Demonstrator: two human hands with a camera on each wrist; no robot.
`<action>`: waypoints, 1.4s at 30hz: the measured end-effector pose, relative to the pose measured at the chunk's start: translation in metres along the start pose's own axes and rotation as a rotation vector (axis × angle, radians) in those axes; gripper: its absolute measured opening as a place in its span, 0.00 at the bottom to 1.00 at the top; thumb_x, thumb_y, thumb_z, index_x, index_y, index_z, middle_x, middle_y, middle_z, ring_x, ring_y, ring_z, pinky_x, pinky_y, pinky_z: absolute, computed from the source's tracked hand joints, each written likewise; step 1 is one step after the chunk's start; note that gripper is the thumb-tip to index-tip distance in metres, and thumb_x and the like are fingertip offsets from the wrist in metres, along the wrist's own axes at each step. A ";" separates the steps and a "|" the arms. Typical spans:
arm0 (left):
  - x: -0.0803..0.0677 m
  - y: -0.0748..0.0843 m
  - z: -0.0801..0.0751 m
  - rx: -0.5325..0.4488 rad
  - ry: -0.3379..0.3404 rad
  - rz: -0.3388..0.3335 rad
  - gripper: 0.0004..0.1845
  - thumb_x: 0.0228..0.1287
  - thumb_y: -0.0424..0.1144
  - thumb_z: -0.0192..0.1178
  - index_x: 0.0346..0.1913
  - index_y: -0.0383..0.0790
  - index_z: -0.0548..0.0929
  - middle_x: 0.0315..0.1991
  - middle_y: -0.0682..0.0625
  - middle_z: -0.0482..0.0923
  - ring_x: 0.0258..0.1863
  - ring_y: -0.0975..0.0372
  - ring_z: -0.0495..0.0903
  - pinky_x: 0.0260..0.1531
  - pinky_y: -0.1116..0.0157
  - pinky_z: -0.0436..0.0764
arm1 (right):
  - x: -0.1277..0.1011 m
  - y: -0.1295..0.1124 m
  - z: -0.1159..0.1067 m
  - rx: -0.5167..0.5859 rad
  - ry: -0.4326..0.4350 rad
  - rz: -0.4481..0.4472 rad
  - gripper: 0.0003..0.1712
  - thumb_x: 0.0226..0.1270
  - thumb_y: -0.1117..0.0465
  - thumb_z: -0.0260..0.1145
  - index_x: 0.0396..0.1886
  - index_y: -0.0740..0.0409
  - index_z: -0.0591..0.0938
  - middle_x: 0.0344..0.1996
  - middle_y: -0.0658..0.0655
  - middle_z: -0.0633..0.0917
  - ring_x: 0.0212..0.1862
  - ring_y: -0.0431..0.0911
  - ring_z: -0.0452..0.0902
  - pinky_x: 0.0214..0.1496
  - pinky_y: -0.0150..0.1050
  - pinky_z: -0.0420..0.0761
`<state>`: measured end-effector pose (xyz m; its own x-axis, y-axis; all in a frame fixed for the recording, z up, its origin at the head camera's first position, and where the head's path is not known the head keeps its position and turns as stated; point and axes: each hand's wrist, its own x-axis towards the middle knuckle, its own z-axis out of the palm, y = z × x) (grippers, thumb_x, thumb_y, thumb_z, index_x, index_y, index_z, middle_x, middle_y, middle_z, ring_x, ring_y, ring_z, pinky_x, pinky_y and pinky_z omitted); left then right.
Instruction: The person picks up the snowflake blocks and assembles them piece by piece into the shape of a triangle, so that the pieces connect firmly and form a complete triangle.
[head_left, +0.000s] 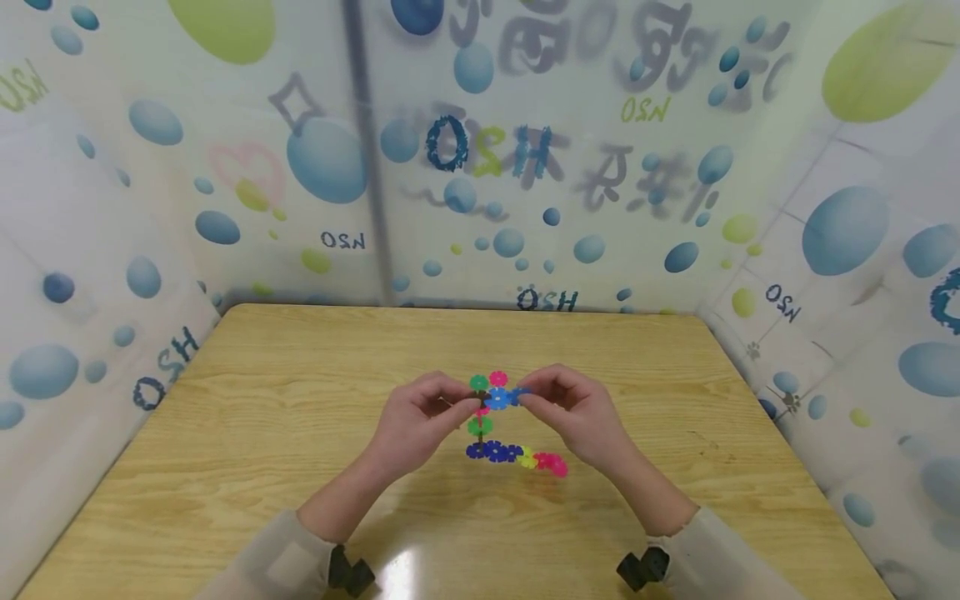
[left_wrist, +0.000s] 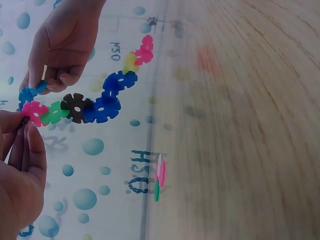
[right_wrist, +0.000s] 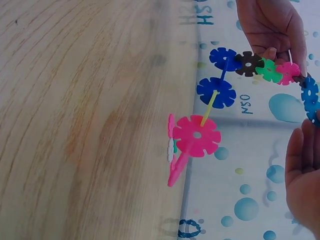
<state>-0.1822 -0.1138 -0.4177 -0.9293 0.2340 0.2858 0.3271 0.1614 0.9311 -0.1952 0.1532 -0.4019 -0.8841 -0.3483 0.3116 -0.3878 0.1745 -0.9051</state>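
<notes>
Both hands hold one chain of interlocked snowflake discs above the table. My left hand pinches a dark brown disc between thumb and fingers. My right hand pinches a blue disc, joined to a lighter-looking blue disc beside the brown one. From the left fingers hangs the rest of the chain: a pink disc, a green disc, a black disc, several dark blue discs, a yellow disc and pink discs at the free end.
Beyond the chain, a few loose discs lie on the wooden table: a green disc, a pink disc and a white one. Patterned curtain-like walls rise at the table's back and sides.
</notes>
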 end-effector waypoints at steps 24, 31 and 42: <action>0.002 -0.002 0.001 -0.032 -0.030 0.042 0.04 0.74 0.32 0.72 0.47 0.39 0.94 0.44 0.44 0.90 0.39 0.65 0.89 0.43 0.68 0.90 | 0.000 -0.001 0.003 -0.009 0.023 0.034 0.05 0.75 0.65 0.75 0.47 0.58 0.91 0.42 0.57 0.92 0.37 0.43 0.86 0.42 0.34 0.89; 0.002 -0.001 0.001 0.053 -0.023 0.058 0.06 0.74 0.33 0.71 0.50 0.42 0.90 0.45 0.48 0.89 0.40 0.63 0.87 0.40 0.68 0.87 | 0.002 -0.001 0.008 0.014 0.028 0.023 0.05 0.75 0.65 0.75 0.46 0.58 0.91 0.43 0.56 0.92 0.41 0.44 0.87 0.43 0.35 0.89; 0.008 0.004 0.005 0.134 -0.129 0.017 0.23 0.70 0.46 0.76 0.65 0.55 0.83 0.58 0.56 0.84 0.56 0.55 0.82 0.59 0.53 0.79 | 0.003 -0.003 0.011 -0.005 0.016 0.018 0.03 0.75 0.63 0.75 0.45 0.55 0.92 0.44 0.57 0.92 0.41 0.45 0.85 0.43 0.35 0.86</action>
<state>-0.1870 -0.1063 -0.4132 -0.8965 0.3577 0.2614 0.3703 0.2810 0.8854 -0.1935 0.1414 -0.4015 -0.8950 -0.3307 0.2994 -0.3727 0.1856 -0.9092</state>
